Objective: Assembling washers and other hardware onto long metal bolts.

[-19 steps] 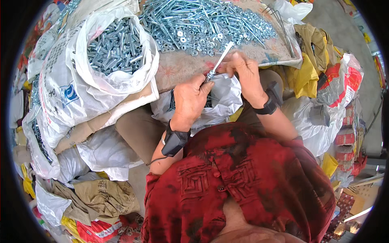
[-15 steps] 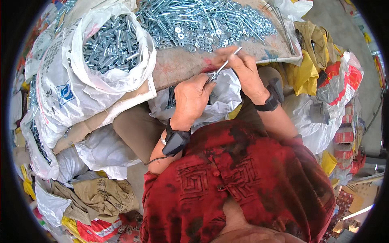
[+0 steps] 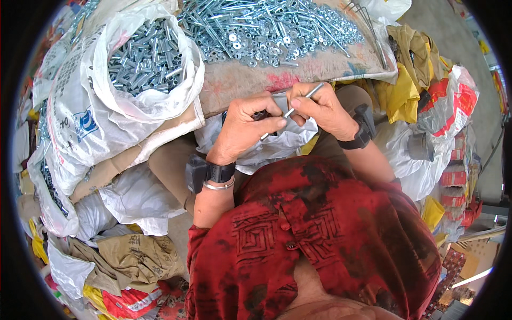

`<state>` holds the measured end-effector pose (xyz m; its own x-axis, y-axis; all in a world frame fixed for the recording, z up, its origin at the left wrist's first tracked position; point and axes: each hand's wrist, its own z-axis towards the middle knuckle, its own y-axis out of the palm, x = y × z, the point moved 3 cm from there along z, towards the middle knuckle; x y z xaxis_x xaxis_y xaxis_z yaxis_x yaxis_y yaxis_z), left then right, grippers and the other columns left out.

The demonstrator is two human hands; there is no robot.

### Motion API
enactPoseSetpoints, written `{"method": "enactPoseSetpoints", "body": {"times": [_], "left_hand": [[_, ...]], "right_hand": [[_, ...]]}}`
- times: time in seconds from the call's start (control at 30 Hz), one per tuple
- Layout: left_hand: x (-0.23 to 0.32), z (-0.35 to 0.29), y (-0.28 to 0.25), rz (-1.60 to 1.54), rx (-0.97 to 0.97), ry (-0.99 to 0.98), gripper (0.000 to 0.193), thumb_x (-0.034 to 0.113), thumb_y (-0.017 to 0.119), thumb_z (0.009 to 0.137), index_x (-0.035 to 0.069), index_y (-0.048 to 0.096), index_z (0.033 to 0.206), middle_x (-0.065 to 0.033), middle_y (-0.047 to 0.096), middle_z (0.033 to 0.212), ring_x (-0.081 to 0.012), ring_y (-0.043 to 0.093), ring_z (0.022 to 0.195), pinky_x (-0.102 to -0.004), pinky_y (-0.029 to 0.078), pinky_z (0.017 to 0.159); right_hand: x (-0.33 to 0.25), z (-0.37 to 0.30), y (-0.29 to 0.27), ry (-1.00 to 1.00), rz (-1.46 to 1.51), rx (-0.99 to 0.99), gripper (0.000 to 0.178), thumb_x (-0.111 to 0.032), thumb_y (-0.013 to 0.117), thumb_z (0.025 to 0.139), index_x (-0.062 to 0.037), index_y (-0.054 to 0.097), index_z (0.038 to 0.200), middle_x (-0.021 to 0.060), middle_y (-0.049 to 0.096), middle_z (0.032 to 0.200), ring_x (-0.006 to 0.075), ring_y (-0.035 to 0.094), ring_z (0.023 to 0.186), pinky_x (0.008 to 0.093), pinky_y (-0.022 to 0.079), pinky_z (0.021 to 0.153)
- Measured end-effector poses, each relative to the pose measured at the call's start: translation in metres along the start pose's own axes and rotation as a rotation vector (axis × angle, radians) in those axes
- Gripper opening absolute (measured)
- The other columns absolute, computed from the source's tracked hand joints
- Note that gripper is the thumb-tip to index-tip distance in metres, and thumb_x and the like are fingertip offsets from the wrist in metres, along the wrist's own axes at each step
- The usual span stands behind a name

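Observation:
A thin silver metal rod slants between my hands above an open white sack. My right hand is closed, pinching the rod's upper part between thumb and fingers. My left hand is closed near the lower part; the rod passes behind its thumb and its end pokes out below. Something dark shows between the left fingers, too small to make out. The white sack lies between my knees, its contents mostly hidden by my hands. Just beyond, a short metal tube lies at the near edge of the hardware pile.
Loose rods, washers and nuts form a heap on the cloth-covered surface. At left stands a white woven sack full of metal tubes. Bent wires lie far right. Yellow bags and a grey cup are rightward.
The left hand has turned, its thumb now across the rod. My right hand has dropped slightly nearer to me, and the rod has shifted down with it.

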<state>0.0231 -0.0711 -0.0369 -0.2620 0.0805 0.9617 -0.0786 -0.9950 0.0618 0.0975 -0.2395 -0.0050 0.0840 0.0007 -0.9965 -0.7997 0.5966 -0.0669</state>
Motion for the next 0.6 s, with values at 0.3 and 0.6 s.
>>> {"method": "enactPoseSetpoints", "body": {"times": [0.3,0.6], "left_hand": [[-0.027,-0.002,-0.011,-0.414,0.283,-0.251,0.020,0.014,0.050,0.100,-0.002,0.062,0.105,-0.0094,0.062,0.073,-0.0082,0.047,0.044,-0.0200,0.030,0.036],[-0.034,0.001,0.005,-0.653,0.352,-0.252,0.026,0.023,0.058,0.099,-0.001,0.060,0.109,-0.0067,0.060,0.074,-0.0069,0.043,0.049,-0.0206,0.031,0.041]], "right_hand": [[0.026,0.042,-0.062,-0.132,-0.886,0.412,0.020,-0.019,0.067,0.090,-0.0004,0.062,0.095,0.0098,0.062,0.077,0.0208,0.060,0.068,0.0332,0.048,0.063],[0.006,0.039,-0.005,-0.227,-0.951,0.128,0.024,-0.030,0.065,0.089,-0.0060,0.064,0.090,0.0155,0.062,0.085,0.0380,0.062,0.079,0.0455,0.048,0.067]]}}
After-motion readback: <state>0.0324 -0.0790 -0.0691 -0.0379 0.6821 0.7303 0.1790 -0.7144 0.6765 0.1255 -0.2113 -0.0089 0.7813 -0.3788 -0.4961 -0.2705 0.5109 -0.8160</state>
